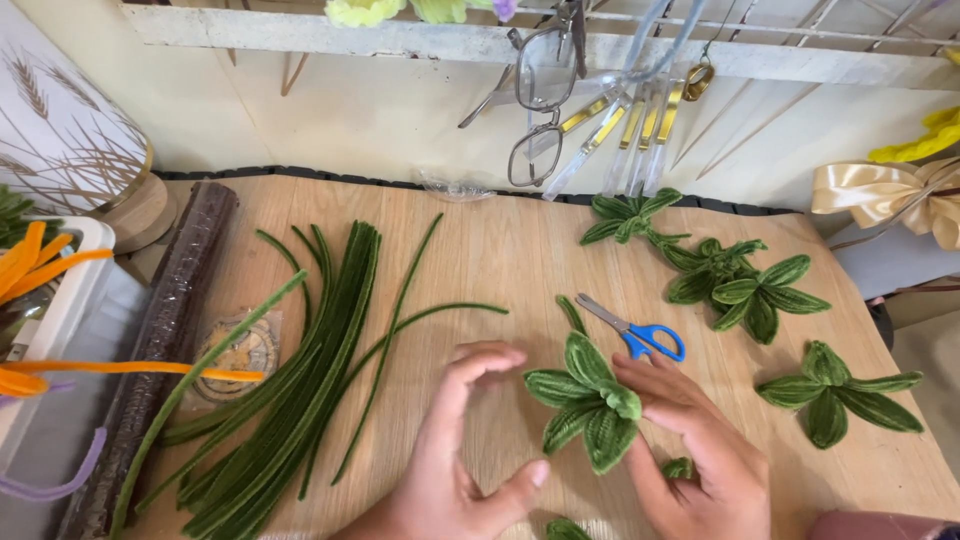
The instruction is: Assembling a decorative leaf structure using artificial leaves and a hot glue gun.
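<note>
My right hand (700, 450) pinches a green pipe-cleaner leaf cluster (588, 405) at its centre, holding it just above the wooden table (500, 250). Close to the left of the cluster, my left hand (455, 460) hovers with fingers spread and curved, holding nothing. A small green loop (678, 467) shows by my right palm. Blue-handled scissors (635, 332) lie just behind the cluster. A thick bundle of straight green pipe cleaners (300, 380) lies to the left of my hands.
Finished leaf clusters lie at the right (835, 392) and back right (745, 285), (630, 215). A dark brown roll (160, 330) and white tray (70, 290) with orange pipe cleaners (40, 255) sit left. Glasses (540, 90), tools, a cream ribbon bow (890, 195) hang behind.
</note>
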